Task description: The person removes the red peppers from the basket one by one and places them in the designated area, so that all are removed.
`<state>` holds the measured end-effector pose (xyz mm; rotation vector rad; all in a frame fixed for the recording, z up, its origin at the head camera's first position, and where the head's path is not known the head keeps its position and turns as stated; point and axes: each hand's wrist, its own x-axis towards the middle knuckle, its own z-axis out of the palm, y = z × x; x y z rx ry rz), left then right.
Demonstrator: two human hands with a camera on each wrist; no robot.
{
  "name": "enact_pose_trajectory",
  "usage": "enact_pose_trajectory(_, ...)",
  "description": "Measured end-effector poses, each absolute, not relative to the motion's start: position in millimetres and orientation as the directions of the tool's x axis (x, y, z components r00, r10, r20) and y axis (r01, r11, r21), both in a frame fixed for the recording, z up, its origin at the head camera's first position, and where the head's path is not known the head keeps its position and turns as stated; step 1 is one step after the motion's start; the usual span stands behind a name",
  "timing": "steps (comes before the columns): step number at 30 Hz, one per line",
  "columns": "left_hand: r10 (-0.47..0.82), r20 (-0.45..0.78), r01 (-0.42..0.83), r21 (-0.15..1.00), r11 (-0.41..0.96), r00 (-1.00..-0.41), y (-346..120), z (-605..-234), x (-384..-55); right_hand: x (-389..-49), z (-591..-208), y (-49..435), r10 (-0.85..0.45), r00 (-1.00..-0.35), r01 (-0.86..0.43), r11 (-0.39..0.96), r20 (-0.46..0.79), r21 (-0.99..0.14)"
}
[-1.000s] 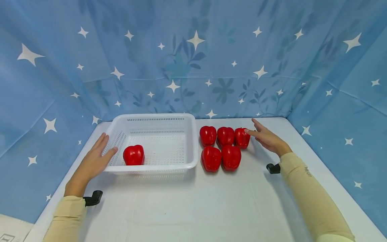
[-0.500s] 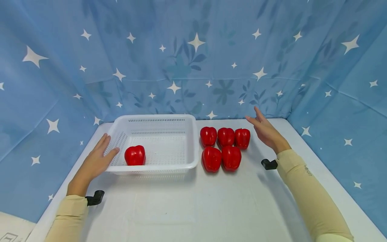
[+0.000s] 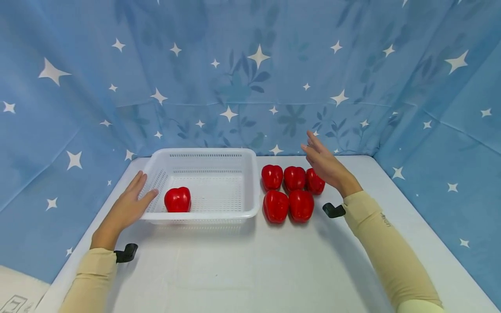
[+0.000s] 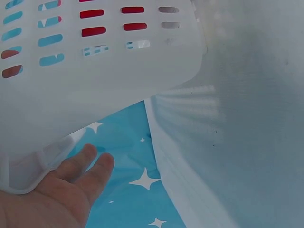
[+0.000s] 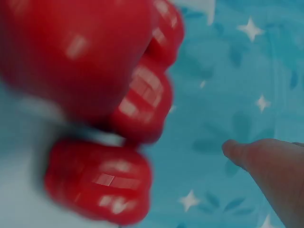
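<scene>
A white plastic basket (image 3: 213,215) with slotted walls stands at the left of the table, one red bell pepper (image 3: 178,200) lying in its near left part. My left hand (image 3: 126,206) is at the basket's left side, fingers straight and thumb reaching over the rim. In the left wrist view the fingers (image 4: 97,178) extend beside the basket wall (image 4: 109,80). Right of the basket, several red bell peppers (image 3: 276,207) sit in two rows. My right hand (image 3: 328,165) is raised over the back right pepper (image 3: 314,181), partly hiding it, fingers extended and holding nothing.
The white table (image 3: 235,269) ends at a blue star-patterned curtain (image 3: 250,87) at the back and both sides. Each wrist wears a small black camera mount. A pale box with printed lines (image 3: 19,291) shows at the lower left corner.
My right hand has lifted off the back right pepper and moved left over the back row. The left hand stays at the basket; the peppers have not moved.
</scene>
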<state>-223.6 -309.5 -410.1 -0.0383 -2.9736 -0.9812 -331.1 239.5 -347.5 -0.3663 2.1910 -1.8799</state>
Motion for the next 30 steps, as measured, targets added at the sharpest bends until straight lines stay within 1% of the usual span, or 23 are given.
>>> enact_pose_trajectory(5,0.014,0.017,0.021,0.591,0.806,-1.000,-309,-410,-225,-330,-340,212,-0.379,-0.925,-0.085,0.102,0.040,-0.991)
enact_pose_trajectory(11,0.014,0.023,0.024,0.592,0.805,-1.000,-310,-409,-225,-329,-339,181,-0.412,-0.910,-0.095,0.094,0.048,-0.991)
enact_pose_trajectory(15,0.017,0.026,0.029,0.592,0.806,-1.000,-310,-408,-224,-327,-339,164,-0.460,-0.885,-0.118,0.080,0.069,-0.990)
enact_pose_trajectory(21,0.014,0.018,0.022,0.596,0.803,-1.000,-310,-412,-222,-327,-341,137,-0.493,-0.867,-0.103,0.046,0.067,-0.994)
enact_pose_trajectory(26,0.020,0.012,0.024,0.598,0.801,-1.000,-310,-409,-224,-328,-332,111,-0.522,-0.850,-0.100,0.026,0.072,-0.995)
enact_pose_trajectory(30,0.017,0.015,0.023,0.595,0.803,-1.000,-311,-407,-226,-330,-324,88,-0.568,-0.817,-0.105,-0.020,0.098,-0.994)
